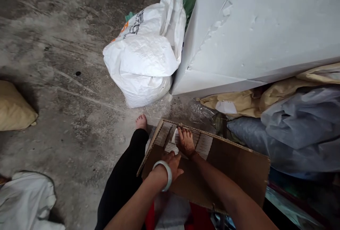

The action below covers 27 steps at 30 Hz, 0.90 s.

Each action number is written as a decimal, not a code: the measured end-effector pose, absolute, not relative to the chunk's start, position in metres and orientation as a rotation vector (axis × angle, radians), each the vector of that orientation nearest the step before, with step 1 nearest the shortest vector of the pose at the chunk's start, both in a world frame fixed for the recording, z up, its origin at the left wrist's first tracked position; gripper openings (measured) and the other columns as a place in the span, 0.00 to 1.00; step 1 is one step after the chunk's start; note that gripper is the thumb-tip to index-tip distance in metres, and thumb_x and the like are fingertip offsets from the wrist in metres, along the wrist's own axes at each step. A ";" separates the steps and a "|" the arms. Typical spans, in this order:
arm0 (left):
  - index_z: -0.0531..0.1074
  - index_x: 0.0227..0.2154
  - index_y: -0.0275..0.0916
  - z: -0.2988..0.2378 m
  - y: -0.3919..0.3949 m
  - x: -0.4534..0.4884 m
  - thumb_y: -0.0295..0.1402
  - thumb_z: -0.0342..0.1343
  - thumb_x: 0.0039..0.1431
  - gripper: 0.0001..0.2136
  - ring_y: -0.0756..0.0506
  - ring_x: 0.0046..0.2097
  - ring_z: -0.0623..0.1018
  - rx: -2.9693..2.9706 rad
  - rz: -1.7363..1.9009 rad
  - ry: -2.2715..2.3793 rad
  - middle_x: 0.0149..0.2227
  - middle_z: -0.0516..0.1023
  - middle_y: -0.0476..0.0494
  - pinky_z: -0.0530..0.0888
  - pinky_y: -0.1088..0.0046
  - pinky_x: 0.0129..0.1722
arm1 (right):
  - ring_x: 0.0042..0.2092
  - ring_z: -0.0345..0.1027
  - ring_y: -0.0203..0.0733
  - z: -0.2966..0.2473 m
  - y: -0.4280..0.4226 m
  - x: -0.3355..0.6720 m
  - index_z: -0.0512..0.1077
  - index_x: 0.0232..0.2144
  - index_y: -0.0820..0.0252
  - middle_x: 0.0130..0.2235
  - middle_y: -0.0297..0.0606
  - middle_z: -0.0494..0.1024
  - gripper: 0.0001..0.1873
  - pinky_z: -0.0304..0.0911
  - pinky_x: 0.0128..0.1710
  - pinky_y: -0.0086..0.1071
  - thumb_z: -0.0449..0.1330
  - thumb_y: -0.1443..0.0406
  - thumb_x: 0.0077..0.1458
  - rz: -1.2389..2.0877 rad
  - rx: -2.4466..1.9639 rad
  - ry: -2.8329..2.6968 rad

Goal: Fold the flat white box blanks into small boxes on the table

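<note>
One head view: two bare hands at work inside a cardboard box (236, 162), seen from above.
Box: open at the top and close to the wearer, with rows of pale, thin-edged packs (204, 145) at its far end and bare brown board nearer.
Right hand (186, 142): fingers straight and side by side, flat upon the packs by the far wall; thumb hidden.
Left hand (171, 162): just beside it, wearing a pale bangle (169, 176); fingers loosely bent toward the packs, thumb spread apart.
Floor (66, 116): grey, scuffed and blotched; a bare foot (141, 121) rests on it beside the box.
White sack (148, 56): bulging, printed in black and orange, close against a large, dented pale block (255, 35).
Right side: tan bundles (239, 102) and grey bundles (300, 127) heaped below the block.
Left edge: a tan bag (14, 107) above crumpled white cloth (26, 198).
</note>
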<state>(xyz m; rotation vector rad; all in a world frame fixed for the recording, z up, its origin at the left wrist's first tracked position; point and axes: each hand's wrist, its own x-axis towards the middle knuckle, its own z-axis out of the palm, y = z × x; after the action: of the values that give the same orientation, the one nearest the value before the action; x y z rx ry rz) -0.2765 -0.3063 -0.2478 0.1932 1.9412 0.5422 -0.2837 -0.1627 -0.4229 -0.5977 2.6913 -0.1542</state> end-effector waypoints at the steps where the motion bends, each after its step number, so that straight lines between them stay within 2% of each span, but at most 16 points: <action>1: 0.64 0.54 0.33 -0.247 -0.306 -0.277 0.35 0.52 0.55 0.23 0.35 0.57 0.66 0.194 0.551 1.937 0.56 0.67 0.30 0.61 0.60 0.56 | 0.55 0.54 0.58 -0.428 -0.165 -0.284 0.55 0.60 0.71 0.55 0.57 0.65 0.40 0.45 0.55 0.47 0.58 0.63 0.45 -0.154 -0.585 2.682; 4: 0.64 0.54 0.35 -0.244 -0.306 -0.280 0.33 0.52 0.56 0.22 0.36 0.58 0.65 0.192 0.561 1.925 0.56 0.67 0.32 0.60 0.64 0.56 | 0.54 0.56 0.58 -0.439 -0.168 -0.286 0.56 0.59 0.70 0.54 0.57 0.66 0.39 0.48 0.53 0.47 0.58 0.63 0.46 -0.149 -0.538 2.649; 13: 0.61 0.57 0.36 -0.242 -0.304 -0.288 0.35 0.51 0.55 0.25 0.35 0.59 0.64 0.166 0.552 1.837 0.57 0.64 0.32 0.60 0.59 0.57 | 0.49 0.62 0.54 -0.455 -0.167 -0.301 0.64 0.53 0.68 0.52 0.55 0.68 0.31 0.54 0.50 0.42 0.60 0.64 0.46 -0.145 -0.455 2.503; 22: 0.59 0.58 0.35 -0.241 -0.304 -0.288 0.36 0.51 0.57 0.26 0.36 0.59 0.63 0.186 0.572 1.832 0.57 0.64 0.33 0.60 0.61 0.58 | 0.55 0.59 0.55 -0.460 -0.162 -0.314 0.62 0.55 0.67 0.54 0.54 0.68 0.35 0.53 0.53 0.41 0.62 0.56 0.47 -0.168 -0.534 2.408; 24: 0.60 0.57 0.35 -0.241 -0.303 -0.288 0.36 0.51 0.56 0.26 0.35 0.58 0.64 0.173 0.560 1.832 0.57 0.64 0.32 0.61 0.61 0.58 | 0.56 0.59 0.55 -0.460 -0.164 -0.313 0.62 0.56 0.66 0.54 0.54 0.68 0.35 0.52 0.54 0.41 0.61 0.55 0.49 -0.160 -0.534 2.412; 27: 0.62 0.56 0.35 -0.243 -0.304 -0.289 0.36 0.51 0.56 0.25 0.35 0.58 0.64 0.175 0.575 1.838 0.56 0.65 0.33 0.62 0.61 0.57 | 0.54 0.60 0.55 -0.458 -0.171 -0.307 0.63 0.54 0.66 0.52 0.55 0.69 0.28 0.52 0.53 0.43 0.55 0.55 0.55 -0.129 -0.484 2.449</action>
<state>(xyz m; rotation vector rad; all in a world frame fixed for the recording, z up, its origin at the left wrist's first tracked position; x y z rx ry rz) -0.2887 -0.3038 -0.2427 0.1748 1.8381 0.5748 -0.3069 -0.1713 -0.4579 -0.4840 2.4490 -0.1295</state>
